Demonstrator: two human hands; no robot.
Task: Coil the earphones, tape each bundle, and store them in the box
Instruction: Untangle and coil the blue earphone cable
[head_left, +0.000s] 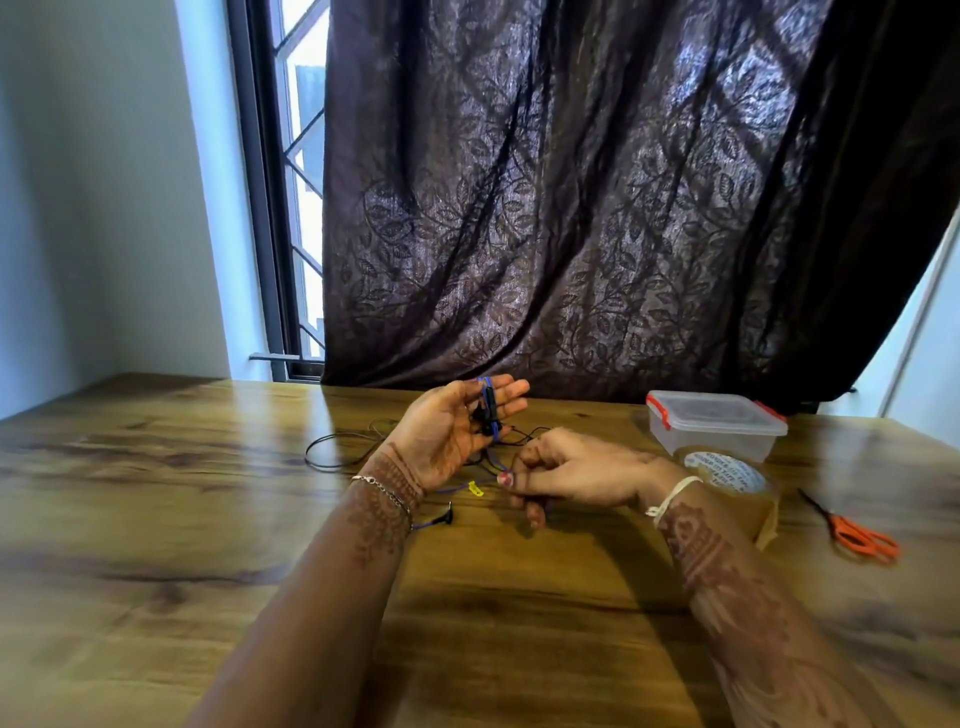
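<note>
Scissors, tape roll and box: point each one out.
scissors (865, 540): head view, on the orange handles.
tape roll (724, 470): head view, on its printed white face.
box (717, 415): head view, on its clear lid.

We seem to be in a room of a home: a dark leaf-patterned curtain hangs over a barred window between plain pale walls. Before us lies a wood-grain tabletop bearing household bits: orange-handled scissors and a lidded plastic box.
</note>
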